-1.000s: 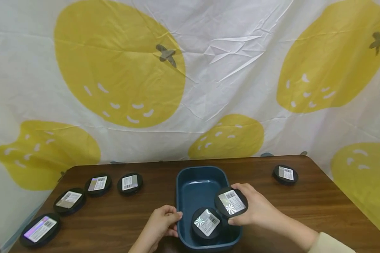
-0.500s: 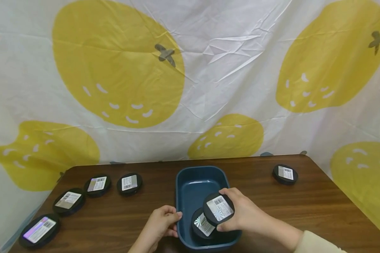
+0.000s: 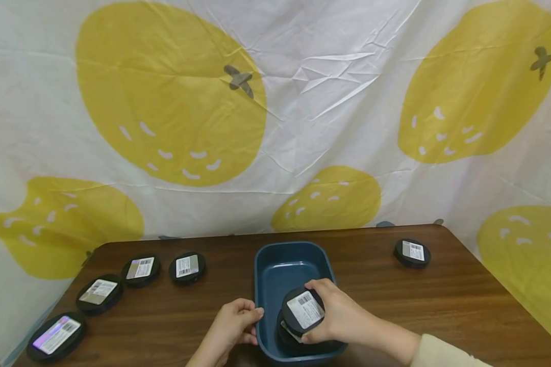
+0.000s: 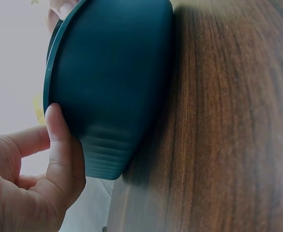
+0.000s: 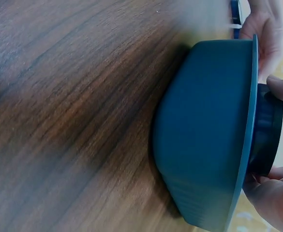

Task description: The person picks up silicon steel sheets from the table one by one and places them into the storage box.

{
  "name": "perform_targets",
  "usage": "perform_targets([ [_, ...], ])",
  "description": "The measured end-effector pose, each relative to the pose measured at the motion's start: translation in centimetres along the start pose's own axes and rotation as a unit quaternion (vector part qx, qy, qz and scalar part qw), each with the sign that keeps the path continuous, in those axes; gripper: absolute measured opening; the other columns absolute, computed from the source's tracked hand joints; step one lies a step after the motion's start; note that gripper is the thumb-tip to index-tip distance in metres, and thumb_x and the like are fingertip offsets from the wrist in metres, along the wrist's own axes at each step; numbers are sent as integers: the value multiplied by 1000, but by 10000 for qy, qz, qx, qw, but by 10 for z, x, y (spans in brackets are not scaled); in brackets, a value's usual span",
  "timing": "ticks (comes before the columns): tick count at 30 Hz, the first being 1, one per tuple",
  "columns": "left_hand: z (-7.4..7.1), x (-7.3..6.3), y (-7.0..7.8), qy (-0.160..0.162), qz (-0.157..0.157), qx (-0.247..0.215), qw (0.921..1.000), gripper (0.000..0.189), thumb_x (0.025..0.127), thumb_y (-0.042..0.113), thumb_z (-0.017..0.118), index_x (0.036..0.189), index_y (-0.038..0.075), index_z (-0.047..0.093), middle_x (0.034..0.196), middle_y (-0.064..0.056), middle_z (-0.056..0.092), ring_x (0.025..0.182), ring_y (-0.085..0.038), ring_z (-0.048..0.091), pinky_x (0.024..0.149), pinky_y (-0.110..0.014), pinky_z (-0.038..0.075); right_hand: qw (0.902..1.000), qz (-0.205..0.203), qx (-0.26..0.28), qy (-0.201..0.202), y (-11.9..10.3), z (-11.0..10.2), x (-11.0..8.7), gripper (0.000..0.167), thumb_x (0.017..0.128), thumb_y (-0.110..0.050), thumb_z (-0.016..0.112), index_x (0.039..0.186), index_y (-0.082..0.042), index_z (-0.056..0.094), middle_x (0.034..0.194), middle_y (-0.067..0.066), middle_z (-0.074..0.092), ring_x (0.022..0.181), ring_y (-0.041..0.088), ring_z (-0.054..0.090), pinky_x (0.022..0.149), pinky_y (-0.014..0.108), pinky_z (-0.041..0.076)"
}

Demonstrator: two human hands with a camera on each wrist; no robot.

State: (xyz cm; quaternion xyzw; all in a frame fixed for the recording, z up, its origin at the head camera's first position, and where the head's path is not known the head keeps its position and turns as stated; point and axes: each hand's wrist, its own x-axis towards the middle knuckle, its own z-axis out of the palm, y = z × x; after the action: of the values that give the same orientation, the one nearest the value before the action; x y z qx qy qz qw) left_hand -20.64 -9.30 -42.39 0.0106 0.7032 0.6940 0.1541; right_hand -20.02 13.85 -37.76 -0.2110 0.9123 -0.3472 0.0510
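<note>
A dark blue rectangular tub stands on the wooden table. My left hand pinches its left rim, thumb on the rim and fingers against the outer wall. In my right hand is a black round disc with a white barcode label, gripped by its edge between thumb and fingers. It is tilted above another black disc in the near end of the tub, covering most of it; whether the two touch I cannot tell. From the right wrist view, the held disc sticks out past the rim.
Several labelled black discs lie at the left: a far one, one behind, one nearer and the nearest. One more disc is at the far right. A lemon-print curtain hangs behind the table.
My right hand has carried its disc left and toward me, from beside the lower disc to over it. My left hand has kept its hold on the rim.
</note>
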Motion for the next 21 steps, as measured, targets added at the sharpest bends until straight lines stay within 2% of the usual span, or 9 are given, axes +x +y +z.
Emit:
perform_targets([
  [11,0,2,-2,8,4,11,10000,11,88,8,59,86,0,51,62,0,47,53,-11,48,46,-21,49,9996,120,-48,-253,0,11,3,90,55,-32,87,127,3,45,124,16,46,94,22,50,77,38,47],
  [21,0,0,0,-6,28,-1,10000,12,88,9,60,85,1,51,61,0,47,53,-10,48,46,-21,49,9997,79,-163,-141,0,15,5,91,53,-31,87,125,4,46,121,16,47,98,23,49,80,38,47],
])
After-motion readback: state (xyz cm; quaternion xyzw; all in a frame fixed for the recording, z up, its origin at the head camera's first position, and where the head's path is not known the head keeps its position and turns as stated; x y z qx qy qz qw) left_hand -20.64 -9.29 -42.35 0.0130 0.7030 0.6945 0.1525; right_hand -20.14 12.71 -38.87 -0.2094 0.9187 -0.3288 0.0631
